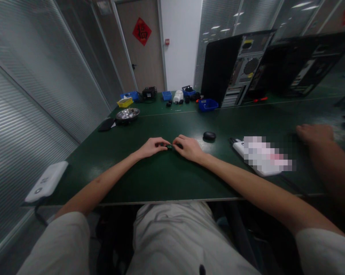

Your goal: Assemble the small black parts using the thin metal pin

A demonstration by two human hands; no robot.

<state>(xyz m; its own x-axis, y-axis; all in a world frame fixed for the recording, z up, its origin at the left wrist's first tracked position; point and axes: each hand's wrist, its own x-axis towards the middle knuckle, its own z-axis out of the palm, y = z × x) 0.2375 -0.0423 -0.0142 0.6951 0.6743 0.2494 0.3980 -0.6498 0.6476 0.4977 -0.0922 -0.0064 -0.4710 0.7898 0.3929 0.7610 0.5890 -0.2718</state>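
Observation:
A small green circuit board (pixel 169 147) is held low over the green tabletop, between the fingertips of both hands. My left hand (pixel 153 148) is closed in a pinch on the board's left end. At the other end, the thumb and fingers of my right hand (pixel 188 148) are pinched together on the board. Something dark shows under the right fingers, too small to make out. Both forearms reach in over the table's front edge. A black computer mouse (pixel 209 136) lies just beyond my right hand.
A steel bowl (pixel 127 114) with small parts stands back left, near a yellow tray (pixel 125 102). Blue bins (pixel 208 105) and a computer tower (pixel 235 70) stand behind. White boxes (pixel 47 181) sit left and right. Another person's hand (pixel 315 134) rests at the right.

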